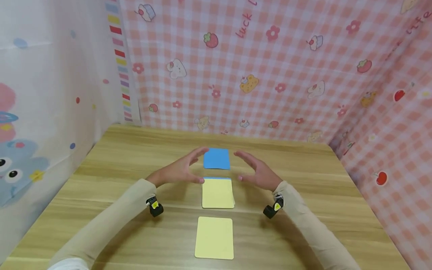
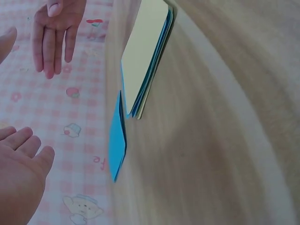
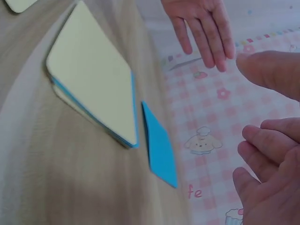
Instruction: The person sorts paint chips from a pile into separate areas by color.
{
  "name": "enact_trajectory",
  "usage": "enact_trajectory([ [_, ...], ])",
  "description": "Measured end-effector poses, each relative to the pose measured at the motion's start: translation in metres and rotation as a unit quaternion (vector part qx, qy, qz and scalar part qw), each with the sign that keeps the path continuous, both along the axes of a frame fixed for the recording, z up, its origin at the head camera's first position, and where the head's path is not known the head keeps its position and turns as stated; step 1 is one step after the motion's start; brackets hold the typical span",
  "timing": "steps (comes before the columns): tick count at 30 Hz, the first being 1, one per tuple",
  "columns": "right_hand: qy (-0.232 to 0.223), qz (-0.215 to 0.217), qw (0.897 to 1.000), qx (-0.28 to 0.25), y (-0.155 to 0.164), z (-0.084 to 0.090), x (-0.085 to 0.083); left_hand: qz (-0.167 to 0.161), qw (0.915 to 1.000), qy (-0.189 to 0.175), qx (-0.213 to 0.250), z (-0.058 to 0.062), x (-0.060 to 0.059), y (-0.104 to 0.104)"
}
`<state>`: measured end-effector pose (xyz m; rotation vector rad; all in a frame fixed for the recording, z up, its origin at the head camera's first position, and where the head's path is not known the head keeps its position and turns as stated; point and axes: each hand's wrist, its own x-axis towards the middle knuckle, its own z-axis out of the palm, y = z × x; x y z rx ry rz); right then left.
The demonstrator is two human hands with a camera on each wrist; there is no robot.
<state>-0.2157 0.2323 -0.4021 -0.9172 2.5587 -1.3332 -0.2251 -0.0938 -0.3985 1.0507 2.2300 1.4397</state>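
Observation:
Three groups of square cards lie in a column on the wooden table. Farthest is a blue card pile [image 1: 216, 159]. In the middle sits a thicker stack topped by a yellow card [image 1: 218, 193], with blue and yellow edges showing in the left wrist view. Nearest the person lies another yellow card [image 1: 214, 238]. My left hand [image 1: 180, 167] hovers left of the blue pile and the middle stack, fingers apart from the thumb. Opposite it, my right hand [image 1: 259, 170] hovers on the right side with fingers spread likewise. Neither hand holds anything.
The wooden tabletop [image 1: 297, 161] meets a pink checked cloth [image 1: 256, 56] at the back and right. A pale patterned cloth [image 1: 60, 86] hangs on the left. Small black cameras [image 1: 155, 207] are strapped to both wrists.

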Motion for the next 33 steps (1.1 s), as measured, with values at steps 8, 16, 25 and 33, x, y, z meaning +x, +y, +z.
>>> enact_trajectory([
  [8, -0.018, -0.002, 0.998, -0.057, -0.004, -0.013, 0.003, 0.010, 0.9993, -0.035, 0.010, -0.012, 0.009, -0.004],
  [16, -0.018, 0.021, 0.999, -0.027, -0.005, -0.031, 0.012, 0.005, 0.9973, -0.068, -0.026, -0.029, 0.020, -0.003],
  [25, 0.012, 0.032, 0.997, 0.068, -0.008, -0.046, 0.027, 0.016, 0.9961, -0.070, -0.051, -0.042, 0.026, 0.001],
  [33, 0.029, 0.044, 0.993, 0.108, -0.010, -0.053, 0.028, 0.024, 0.9942, -0.063, -0.084, -0.049, 0.028, 0.007],
])
